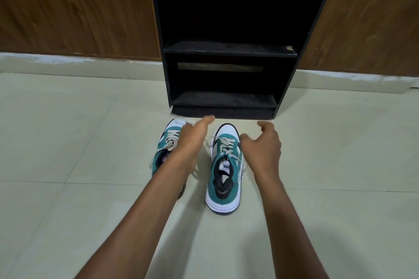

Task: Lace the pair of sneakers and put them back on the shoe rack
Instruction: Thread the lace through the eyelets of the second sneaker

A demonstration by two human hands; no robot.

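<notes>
Two teal and white sneakers stand side by side on the tiled floor, toes toward the black shoe rack [229, 52]. The left sneaker [169, 140] is partly covered by my left hand [193, 140], which hovers over its right side with fingers spread and empty. The right sneaker [226, 165] shows in full, with pale laces through its eyelets. My right hand [263, 145] is just right of it, fingers curled apart, thumb near the laces, holding nothing. Loose lace ends trail beside the left sneaker.
The rack's shelves hold no shoes; its lowest shelf [223, 99] is just beyond the sneakers' toes. Brown wooden panels [74, 9] flank the rack on both sides. Pale floor tiles [68, 142] spread left, right and toward me.
</notes>
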